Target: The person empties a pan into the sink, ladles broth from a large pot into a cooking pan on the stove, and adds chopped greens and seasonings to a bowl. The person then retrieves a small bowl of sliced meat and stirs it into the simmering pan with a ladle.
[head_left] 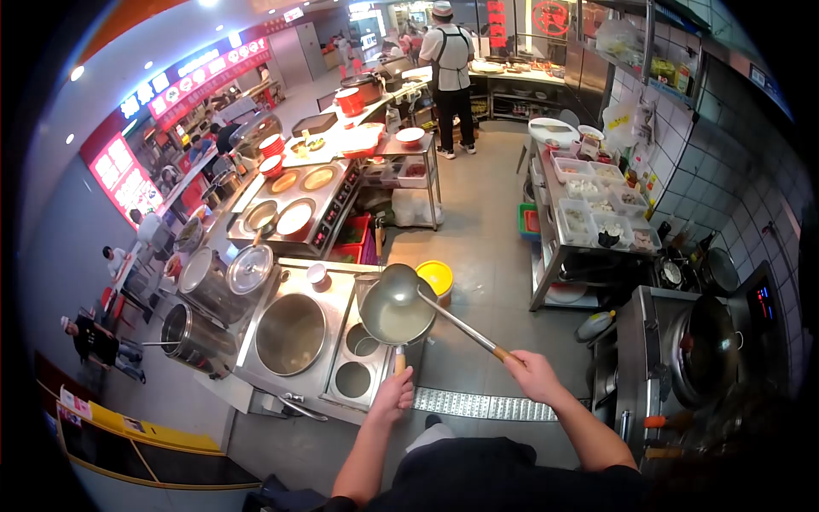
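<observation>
Big pot (pixel 292 305) sits toward the L side of the bench (pixel 341 286), two small wells (pixel 352 368) by its R edge. L hand (pixel 392 395) is clamped on the handle of the wok (pixel 396 312), which sits over that R edge; can't tell if it's resting or held up. Handle points back at the cook, long axis approx. straight fore-and-aft. Ladle (pixel 462 322) runs diag. from the wok's R side down to the R hand (pixel 531 375), closed round its grip, well apart from the L. Yellow-lidded bucket (pixel 436 276) just beyond. Step in hand: prob. working the wok w/ ladle. Next move calls for a level wok & steady L wrist, I'd say.
</observation>
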`<action>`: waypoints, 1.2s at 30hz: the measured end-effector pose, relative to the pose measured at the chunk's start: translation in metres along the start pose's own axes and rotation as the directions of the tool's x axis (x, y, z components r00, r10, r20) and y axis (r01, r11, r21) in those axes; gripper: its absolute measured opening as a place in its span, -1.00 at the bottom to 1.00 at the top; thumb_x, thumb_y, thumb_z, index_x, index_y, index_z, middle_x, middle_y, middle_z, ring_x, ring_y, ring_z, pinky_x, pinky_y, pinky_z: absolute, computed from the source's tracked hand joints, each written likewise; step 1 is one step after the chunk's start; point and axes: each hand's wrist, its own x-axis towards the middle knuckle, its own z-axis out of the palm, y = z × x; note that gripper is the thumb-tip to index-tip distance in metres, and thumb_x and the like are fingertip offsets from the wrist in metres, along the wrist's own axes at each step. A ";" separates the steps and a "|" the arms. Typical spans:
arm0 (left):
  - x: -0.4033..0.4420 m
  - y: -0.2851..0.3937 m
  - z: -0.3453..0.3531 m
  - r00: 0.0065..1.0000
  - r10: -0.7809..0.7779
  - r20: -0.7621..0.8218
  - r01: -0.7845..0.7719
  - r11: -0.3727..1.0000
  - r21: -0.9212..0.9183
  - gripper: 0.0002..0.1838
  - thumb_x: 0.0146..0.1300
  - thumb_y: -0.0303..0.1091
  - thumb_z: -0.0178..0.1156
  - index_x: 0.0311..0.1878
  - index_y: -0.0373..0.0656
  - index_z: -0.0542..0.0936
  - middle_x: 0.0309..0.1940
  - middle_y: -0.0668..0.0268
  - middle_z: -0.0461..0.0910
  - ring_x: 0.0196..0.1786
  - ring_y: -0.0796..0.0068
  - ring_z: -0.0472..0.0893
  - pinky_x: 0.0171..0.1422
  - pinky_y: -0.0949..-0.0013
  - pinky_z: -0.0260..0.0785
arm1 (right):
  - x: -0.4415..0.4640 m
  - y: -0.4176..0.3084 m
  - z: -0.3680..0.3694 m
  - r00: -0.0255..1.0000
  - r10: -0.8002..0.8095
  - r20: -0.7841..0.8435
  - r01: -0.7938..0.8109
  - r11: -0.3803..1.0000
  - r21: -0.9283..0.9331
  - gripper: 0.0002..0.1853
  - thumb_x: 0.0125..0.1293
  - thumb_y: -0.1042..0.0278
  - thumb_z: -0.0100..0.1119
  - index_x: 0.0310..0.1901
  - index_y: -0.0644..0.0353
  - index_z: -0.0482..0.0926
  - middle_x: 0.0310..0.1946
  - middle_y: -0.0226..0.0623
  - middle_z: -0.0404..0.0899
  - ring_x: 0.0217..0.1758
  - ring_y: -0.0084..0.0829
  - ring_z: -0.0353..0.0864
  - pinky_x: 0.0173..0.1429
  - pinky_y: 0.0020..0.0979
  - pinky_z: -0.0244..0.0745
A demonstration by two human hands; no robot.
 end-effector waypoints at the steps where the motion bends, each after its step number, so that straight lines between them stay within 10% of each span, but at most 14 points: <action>1: 0.010 -0.001 0.009 1.000 -0.010 0.005 0.010 1.000 0.007 -0.67 0.53 -0.15 0.12 -0.38 0.06 0.28 -0.70 0.60 0.15 -0.76 0.75 0.09 -0.76 0.59 -0.11 | 0.005 0.008 -0.007 1.000 0.022 -0.012 -0.021 1.000 0.020 -0.68 0.47 0.18 0.14 -0.14 0.34 0.62 -0.57 -0.31 0.49 -0.48 -0.54 0.42 -0.34 -0.37 0.36; 20: 0.314 0.103 0.126 0.998 -0.013 0.055 0.014 1.000 -0.019 -0.68 0.50 -0.15 0.17 -0.30 0.08 0.23 -0.70 0.59 0.15 -0.74 0.70 0.14 -0.70 0.52 -0.04 | 0.286 0.064 -0.132 0.987 0.148 -0.055 -0.140 0.981 0.135 -0.68 0.49 0.17 0.12 -0.19 0.32 0.64 -0.55 -0.49 0.48 -0.48 -0.65 0.39 -0.36 -0.50 0.33; 36: 0.549 0.265 0.184 0.963 0.151 -0.222 -0.197 0.959 -0.204 -0.70 0.48 -0.22 0.18 -0.30 0.06 0.25 -0.70 0.57 0.16 -0.75 0.68 0.17 -0.71 0.52 -0.01 | 0.649 0.088 -0.200 0.985 0.063 0.160 -0.085 0.988 0.132 -0.65 0.49 0.13 0.09 -0.18 0.30 0.67 -0.57 -0.52 0.47 -0.51 -0.67 0.38 -0.41 -0.49 0.27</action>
